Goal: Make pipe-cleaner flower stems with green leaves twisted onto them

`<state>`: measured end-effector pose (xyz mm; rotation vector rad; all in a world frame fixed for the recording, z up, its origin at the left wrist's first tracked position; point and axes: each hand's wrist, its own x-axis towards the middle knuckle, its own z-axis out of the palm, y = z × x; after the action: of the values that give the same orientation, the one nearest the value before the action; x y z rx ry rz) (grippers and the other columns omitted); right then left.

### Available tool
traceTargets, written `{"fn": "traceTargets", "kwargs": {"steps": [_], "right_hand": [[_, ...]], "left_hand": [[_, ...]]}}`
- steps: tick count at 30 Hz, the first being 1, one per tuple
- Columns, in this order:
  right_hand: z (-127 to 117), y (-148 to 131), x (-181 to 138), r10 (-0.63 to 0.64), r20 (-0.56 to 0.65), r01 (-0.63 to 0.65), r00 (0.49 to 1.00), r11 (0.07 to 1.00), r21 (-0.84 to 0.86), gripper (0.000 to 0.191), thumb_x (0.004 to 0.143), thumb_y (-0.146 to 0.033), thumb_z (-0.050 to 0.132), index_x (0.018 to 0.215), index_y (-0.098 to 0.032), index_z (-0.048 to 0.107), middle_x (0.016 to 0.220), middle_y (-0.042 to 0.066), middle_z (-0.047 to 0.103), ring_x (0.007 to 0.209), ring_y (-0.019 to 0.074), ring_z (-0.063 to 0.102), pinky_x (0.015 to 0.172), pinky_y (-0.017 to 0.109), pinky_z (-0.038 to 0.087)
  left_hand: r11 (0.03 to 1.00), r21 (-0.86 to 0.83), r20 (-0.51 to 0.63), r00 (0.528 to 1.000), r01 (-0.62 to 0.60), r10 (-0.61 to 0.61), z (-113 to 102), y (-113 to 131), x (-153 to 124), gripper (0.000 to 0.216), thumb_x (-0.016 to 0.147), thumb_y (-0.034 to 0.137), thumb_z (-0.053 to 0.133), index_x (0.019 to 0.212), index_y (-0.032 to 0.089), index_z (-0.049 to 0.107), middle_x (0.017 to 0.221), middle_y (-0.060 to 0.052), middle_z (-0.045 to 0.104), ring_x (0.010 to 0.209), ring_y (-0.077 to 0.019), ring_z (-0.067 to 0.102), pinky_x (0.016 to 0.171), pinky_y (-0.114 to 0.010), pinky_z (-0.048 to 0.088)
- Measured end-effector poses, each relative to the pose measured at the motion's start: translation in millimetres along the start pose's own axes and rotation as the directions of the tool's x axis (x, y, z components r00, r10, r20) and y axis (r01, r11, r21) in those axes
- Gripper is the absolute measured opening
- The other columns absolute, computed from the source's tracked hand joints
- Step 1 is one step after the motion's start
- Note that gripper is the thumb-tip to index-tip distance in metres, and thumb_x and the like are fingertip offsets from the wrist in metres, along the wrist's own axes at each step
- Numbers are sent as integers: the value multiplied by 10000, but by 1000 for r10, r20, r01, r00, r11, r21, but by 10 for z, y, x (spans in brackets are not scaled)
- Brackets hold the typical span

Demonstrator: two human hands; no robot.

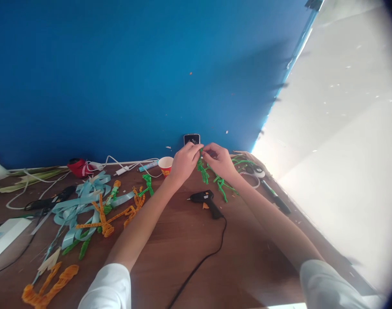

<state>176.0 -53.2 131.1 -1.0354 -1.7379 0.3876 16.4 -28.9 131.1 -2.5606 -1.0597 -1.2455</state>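
Observation:
Both my hands are raised over the far part of a brown wooden table [183, 253]. My left hand [183, 161] and my right hand [219, 161] meet fingertip to fingertip, each pinching the top of a green pipe cleaner [202, 170] that hangs down between them. More green pipe cleaners [222, 185] lie under my right wrist. A black glue gun [206, 200] rests on the table just below the hands, its cord [199, 264] trailing toward me.
Light blue ribbon [83, 199], orange pipe cleaners [112, 216] and another orange one [50, 285] lie at the left. A paper cup [165, 165], a phone [191, 139], white cables [125, 165] and a red object [78, 167] line the blue wall. A black pen [278, 199] lies at the right edge.

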Motion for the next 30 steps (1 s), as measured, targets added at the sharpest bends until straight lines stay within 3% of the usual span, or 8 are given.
{"fn": "traceTargets", "kwargs": {"steps": [6,13,20,26,28,30], "right_hand": [[5,19,-1,-1,-1,1,1000,1000,-4,179,853,-323,523,848,-176,626,782,40,609,670,145,540,588,260,400],[-1,43,10,12,38,-16,999,995,103,201,859,-347,524,861,-176,629,845,46,605,656,137,532,583,263,419],[35,55,4,-13,29,10,999,996,90,171,848,-315,535,862,-180,639,872,49,613,687,144,551,609,271,438],[3,87,10,-1,-43,5,999,996,91,167,831,-321,564,867,-181,647,888,55,631,722,158,583,655,291,473],[-2,103,13,33,-52,-26,998,991,129,180,822,-346,576,865,-182,638,907,59,639,738,164,594,662,296,485],[-3,119,22,72,-27,-66,997,978,198,197,823,-367,573,876,-184,619,893,57,646,737,169,606,659,299,496]], "left_hand": [[992,107,85,994,-74,65,-35,-42,3,283,948,209,379,1127,183,596,968,-89,602,847,-179,596,671,-251,414],[998,-27,-20,998,-64,63,43,-113,-12,289,958,213,345,1069,189,611,988,-78,641,883,-165,607,727,-262,431],[996,-82,-62,997,29,-34,62,-77,-18,267,944,206,364,1016,208,620,966,-61,643,886,-163,602,729,-263,425],[933,-320,34,986,166,-163,-18,9,27,264,914,269,451,1149,219,562,1057,-68,629,928,-177,599,746,-267,457],[847,-459,140,964,266,-227,-10,0,37,318,904,331,478,1198,218,522,1065,-74,622,921,-179,608,721,-263,477],[726,-594,293,934,347,-206,32,-26,41,335,909,387,467,1184,203,516,1049,-77,628,924,-184,622,740,-275,497]]}}
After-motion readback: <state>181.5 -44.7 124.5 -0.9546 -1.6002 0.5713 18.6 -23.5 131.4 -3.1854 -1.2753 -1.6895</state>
